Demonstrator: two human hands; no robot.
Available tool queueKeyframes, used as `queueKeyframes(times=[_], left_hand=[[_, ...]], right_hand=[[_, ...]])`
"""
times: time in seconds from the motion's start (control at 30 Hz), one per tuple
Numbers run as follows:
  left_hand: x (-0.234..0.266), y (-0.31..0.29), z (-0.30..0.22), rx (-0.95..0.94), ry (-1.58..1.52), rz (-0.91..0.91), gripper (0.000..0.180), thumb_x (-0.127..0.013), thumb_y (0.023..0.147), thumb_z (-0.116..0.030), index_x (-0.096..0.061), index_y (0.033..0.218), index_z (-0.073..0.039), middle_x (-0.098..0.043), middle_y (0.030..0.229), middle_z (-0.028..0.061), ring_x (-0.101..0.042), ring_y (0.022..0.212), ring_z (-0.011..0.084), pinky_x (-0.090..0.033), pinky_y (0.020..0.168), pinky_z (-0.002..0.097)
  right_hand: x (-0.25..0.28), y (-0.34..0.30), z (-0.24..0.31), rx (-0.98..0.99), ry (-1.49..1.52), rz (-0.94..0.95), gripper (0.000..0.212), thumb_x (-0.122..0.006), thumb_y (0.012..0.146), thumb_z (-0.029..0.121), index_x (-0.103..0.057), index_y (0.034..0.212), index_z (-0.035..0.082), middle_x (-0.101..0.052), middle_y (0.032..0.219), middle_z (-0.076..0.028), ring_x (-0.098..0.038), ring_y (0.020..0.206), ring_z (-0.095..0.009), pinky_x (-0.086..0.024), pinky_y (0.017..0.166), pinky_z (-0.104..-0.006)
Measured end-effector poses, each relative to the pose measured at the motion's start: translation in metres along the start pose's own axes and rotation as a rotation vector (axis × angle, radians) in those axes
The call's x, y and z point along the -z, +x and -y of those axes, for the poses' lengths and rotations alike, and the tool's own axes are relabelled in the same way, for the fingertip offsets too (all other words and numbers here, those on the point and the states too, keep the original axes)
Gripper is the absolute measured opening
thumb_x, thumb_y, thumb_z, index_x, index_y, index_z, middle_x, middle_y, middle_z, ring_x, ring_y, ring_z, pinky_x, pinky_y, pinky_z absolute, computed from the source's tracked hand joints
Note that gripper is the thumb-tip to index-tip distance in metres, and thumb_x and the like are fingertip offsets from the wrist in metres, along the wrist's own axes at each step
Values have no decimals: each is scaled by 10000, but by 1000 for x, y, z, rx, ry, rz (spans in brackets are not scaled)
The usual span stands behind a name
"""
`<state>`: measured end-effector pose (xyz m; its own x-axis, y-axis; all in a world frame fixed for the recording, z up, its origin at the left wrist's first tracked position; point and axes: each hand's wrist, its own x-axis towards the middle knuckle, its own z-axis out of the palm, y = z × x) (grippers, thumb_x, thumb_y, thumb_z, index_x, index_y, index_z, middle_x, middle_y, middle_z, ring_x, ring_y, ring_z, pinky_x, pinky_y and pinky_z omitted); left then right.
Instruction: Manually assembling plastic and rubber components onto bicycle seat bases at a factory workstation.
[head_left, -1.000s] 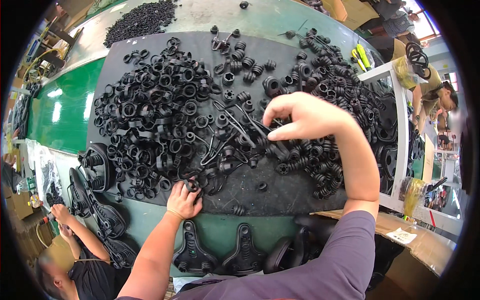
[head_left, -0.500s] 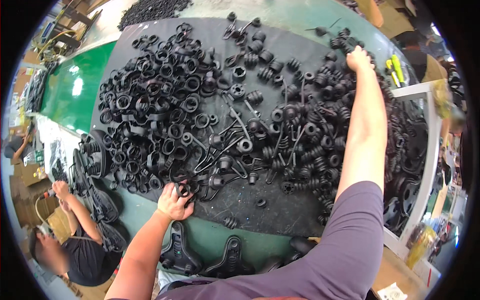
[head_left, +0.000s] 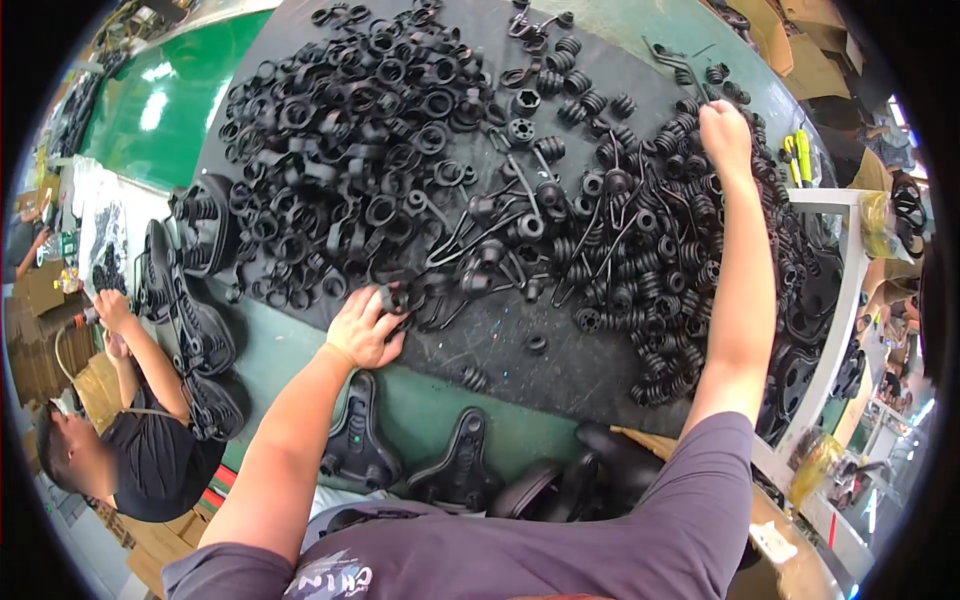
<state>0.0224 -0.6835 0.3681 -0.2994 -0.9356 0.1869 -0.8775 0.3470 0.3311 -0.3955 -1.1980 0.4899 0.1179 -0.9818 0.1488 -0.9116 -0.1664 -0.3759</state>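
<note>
My left hand (head_left: pixel 368 328) is at the near edge of the black mat, thumb and fingers closed around a black ring-shaped part (head_left: pixel 394 298). Reaching far to the right, my right hand (head_left: pixel 726 136) is closed at the end of a thin black bent rod (head_left: pixel 682 72); its fingertips are partly hidden. Beneath and beside that hand spreads a heap of ribbed black rubber bellows (head_left: pixel 665 250), some with bent rods. A large pile of black rings (head_left: pixel 340 150) lies beyond my left hand. More bent rods with round ends (head_left: pixel 485 250) lie between the two piles.
A black mat (head_left: pixel 520 380) covers much of the green table (head_left: pixel 260 345). Black triangular parts (head_left: pixel 460 460) lie along the near edge. A pale metal frame (head_left: pixel 845 280) and yellow-green tool (head_left: pixel 803 155) are at right. Another person (head_left: pixel 150 450) works at left.
My view has shifted, and the piles now sit higher in it. A bent rod now stands out from the heap at my right hand. My left hand still grips the ring.
</note>
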Motion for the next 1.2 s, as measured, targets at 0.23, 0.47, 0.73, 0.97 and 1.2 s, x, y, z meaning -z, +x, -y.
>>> queueKeyframes(times=[0.23, 0.47, 0.73, 0.97, 1.2], left_hand=[[4, 3, 2, -17, -60, -17, 452, -787, 825, -327, -686, 1221, -135, -564, 1376, 178, -545, 1308, 406, -471, 1113, 521], [6, 2, 2, -69, -146, -124, 469, -771, 854, -296, -669, 1268, -101, -563, 1409, 157, -537, 1339, 390, -452, 1137, 514], [31, -12, -3, 25, -359, -219, 504, -903, 759, -266, -706, 1187, -89, -603, 1300, 112, -559, 1292, 335, -463, 1047, 474], [82, -30, -21, 327, -671, -267, 268, -820, 871, -99, -751, 1126, -53, -699, 1121, 103, -712, 938, 255, -588, 874, 365], [125, -165, -35, 409, -477, -134, 583, -762, 839, -27, -580, 1392, -57, -691, 1138, 144, -696, 1013, 327, -576, 919, 413]], right_hand=[[44, -232, 141, -287, 927, 75, 129, -578, 947, 87, -687, 963, 19, -588, 739, -4, -479, 577, -93, -373, 539, -266], [33, -481, 211, -489, 846, 7, 122, -551, 942, -3, -670, 961, 22, -584, 757, 27, -513, 624, -72, -396, 572, -240], [51, -702, 257, -346, -115, 53, 208, -700, 894, 103, -643, 1073, 15, -672, 1056, -198, -651, 1028, -412, -527, 914, -505], [17, -763, 271, -373, -145, 476, 510, -851, 845, 347, -633, 1165, 15, -623, 1212, -212, -604, 1173, -421, -526, 974, -528], [19, -733, 258, 66, -220, 289, 795, -826, 815, 262, -495, 1490, 4, -585, 1280, -182, -579, 1182, -380, -468, 1022, -527]])
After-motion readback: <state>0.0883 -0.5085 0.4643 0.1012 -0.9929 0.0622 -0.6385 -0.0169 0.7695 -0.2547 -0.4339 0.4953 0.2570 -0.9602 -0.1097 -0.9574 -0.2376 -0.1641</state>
